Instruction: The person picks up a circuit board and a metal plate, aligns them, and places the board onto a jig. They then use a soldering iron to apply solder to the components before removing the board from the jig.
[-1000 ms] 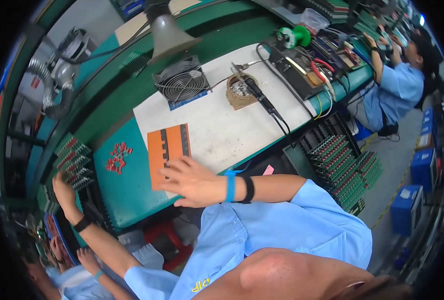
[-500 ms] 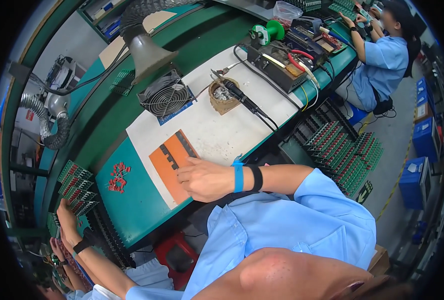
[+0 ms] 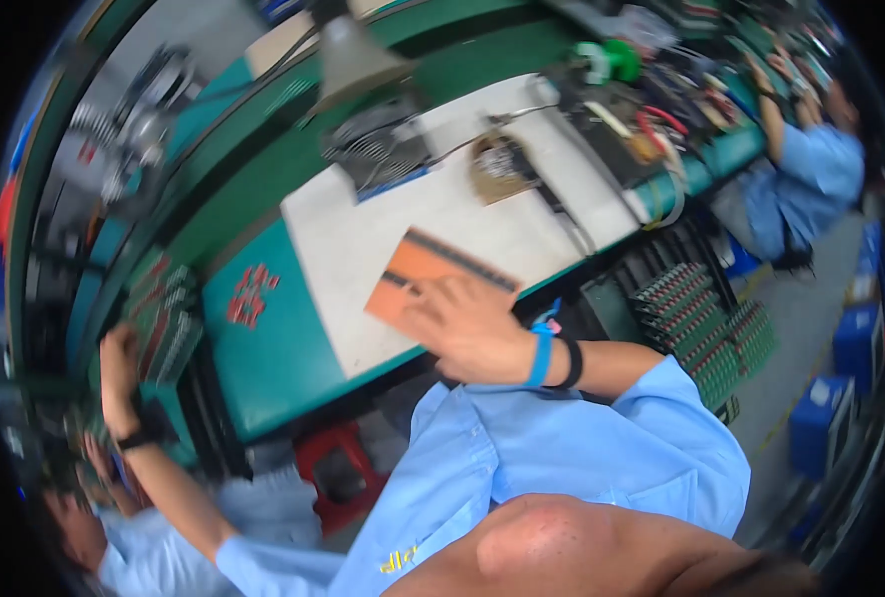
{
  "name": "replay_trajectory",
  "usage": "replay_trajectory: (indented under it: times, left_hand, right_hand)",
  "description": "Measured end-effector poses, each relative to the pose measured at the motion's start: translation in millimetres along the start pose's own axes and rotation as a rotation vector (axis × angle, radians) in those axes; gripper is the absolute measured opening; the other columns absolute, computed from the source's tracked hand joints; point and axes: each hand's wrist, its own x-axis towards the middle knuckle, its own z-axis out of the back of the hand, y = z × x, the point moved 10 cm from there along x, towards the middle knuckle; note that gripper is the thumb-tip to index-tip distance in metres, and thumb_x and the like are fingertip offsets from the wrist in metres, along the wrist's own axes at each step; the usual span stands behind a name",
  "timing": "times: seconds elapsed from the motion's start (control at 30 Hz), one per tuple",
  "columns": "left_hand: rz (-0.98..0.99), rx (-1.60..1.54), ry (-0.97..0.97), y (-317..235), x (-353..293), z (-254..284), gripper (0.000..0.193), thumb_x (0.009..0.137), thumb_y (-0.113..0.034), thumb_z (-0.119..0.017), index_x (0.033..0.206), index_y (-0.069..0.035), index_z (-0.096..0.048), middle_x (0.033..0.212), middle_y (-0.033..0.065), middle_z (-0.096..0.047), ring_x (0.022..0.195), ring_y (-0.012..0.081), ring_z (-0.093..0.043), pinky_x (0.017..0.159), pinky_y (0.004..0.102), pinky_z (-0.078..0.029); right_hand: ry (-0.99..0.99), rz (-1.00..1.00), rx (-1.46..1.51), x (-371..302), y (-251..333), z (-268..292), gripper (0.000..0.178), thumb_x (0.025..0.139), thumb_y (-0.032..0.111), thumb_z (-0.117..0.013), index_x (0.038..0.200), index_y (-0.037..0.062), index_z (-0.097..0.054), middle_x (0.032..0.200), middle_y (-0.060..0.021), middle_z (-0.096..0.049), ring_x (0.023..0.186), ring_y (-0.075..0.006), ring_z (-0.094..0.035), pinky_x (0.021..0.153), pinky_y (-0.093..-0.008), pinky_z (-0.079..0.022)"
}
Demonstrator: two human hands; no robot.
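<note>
I see a long green desk [image 3: 263,358] that runs across the picture from about 8 o'clock to about 2 o'clock, with a white mat [image 3: 442,229] lying on its middle part. Behind the mat stand a grey lamp shade [image 3: 348,60] and a small fan [image 3: 378,149], and farther toward 2 o'clock there is a round brown holder [image 3: 502,164] with cables and tools around it. At the desk's left end, near 9 o'clock, racks of green circuit boards [image 3: 164,308] stand, and more such racks [image 3: 706,323] sit under the desk front at 3 o'clock. A red stool [image 3: 338,473] is below the desk edge. Another person in blue [image 3: 811,179] works at the far right, and someone else is low on the left.

The orange board [image 3: 428,279] lies flat on the white mat, close to the near edge of the desk. Its long axis goes from about 10 o'clock to about 4 o'clock, with a dark strip along its far edge. My right hand [image 3: 467,323] rests flat on the board's near right part, fingers spread and pointing toward 10 o'clock; it presses on the board and is not closed around it. The wrist has a blue band and a black band.

My left hand [image 3: 119,353] is well apart from the board, raised at 9 o'clock beside the racks. The picture is blurred there, so I cannot tell if it is open or holds something. The right hand is clearly the nearer one to the board.
</note>
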Motion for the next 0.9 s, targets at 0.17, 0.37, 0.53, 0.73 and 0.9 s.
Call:
replay_trajectory:
  times: [0.17,0.37,0.53,0.73,0.9]
  left_hand:
    - [0.14,-0.436,0.124,-37.2,13.4,-10.5,0.035,0.098,-0.005,-0.071,0.131,0.004,-0.065,0.105,0.0057,-0.069,0.1,0.015,-0.063,0.09,0.0313,-0.052]
    - [0.221,-1.219,0.308,-144.8,6.1,-46.1,0.03,0.104,-0.015,-0.069,0.13,0.001,-0.066,0.114,0.0034,-0.073,0.101,0.0098,-0.067,0.089,0.0284,-0.054]
    - [0.251,-1.6,0.25,-213.3,-1.8,-114.8,0.032,0.104,-0.018,-0.07,0.131,-0.002,-0.066,0.117,0.005,-0.075,0.104,0.0126,-0.07,0.091,0.0302,-0.056]
    - [0.293,-1.83,0.242,-298.5,-10.5,-163.3,0.032,0.103,-0.016,-0.072,0.131,-0.002,-0.066,0.117,0.0054,-0.075,0.103,0.0128,-0.071,0.089,0.0293,-0.057]
    - [0.236,-1.896,0.218,-330.0,-14.3,-160.9,0.032,0.103,-0.013,-0.072,0.131,0.0,-0.066,0.116,0.0062,-0.075,0.1,0.0122,-0.072,0.084,0.0281,-0.058]
  right_hand:
    - [-0.125,-0.013,-0.036,-12.5,-7.2,30.6,0.057,0.076,-0.004,-0.065,0.132,-0.0095,-0.06,0.134,-0.0326,-0.061,0.125,-0.0503,-0.058,0.108,-0.0527,-0.049]
    - [-0.249,-0.107,0.141,-11.8,-51.1,106.6,0.043,0.097,-0.001,-0.062,0.14,-0.0032,-0.06,0.126,-0.0285,-0.069,0.118,-0.0401,-0.068,0.105,-0.045,-0.052]
    - [-0.514,-0.385,1.041,-23.9,-106.4,92.0,0.047,0.102,0.003,-0.063,0.147,-0.0033,-0.052,0.131,-0.0167,-0.07,0.12,-0.0248,-0.068,0.103,-0.0383,-0.053]
    - [-0.429,-0.45,1.437,1.1,-105.2,37.5,0.052,0.101,0.008,-0.068,0.148,-0.0041,-0.049,0.134,-0.013,-0.069,0.119,-0.0202,-0.068,0.104,-0.0338,-0.052]
    - [-0.34,-0.485,1.281,17.5,-99.4,15.8,0.057,0.097,0.012,-0.076,0.146,-0.0036,-0.051,0.133,-0.0135,-0.069,0.119,-0.0198,-0.068,0.106,-0.0334,-0.051]
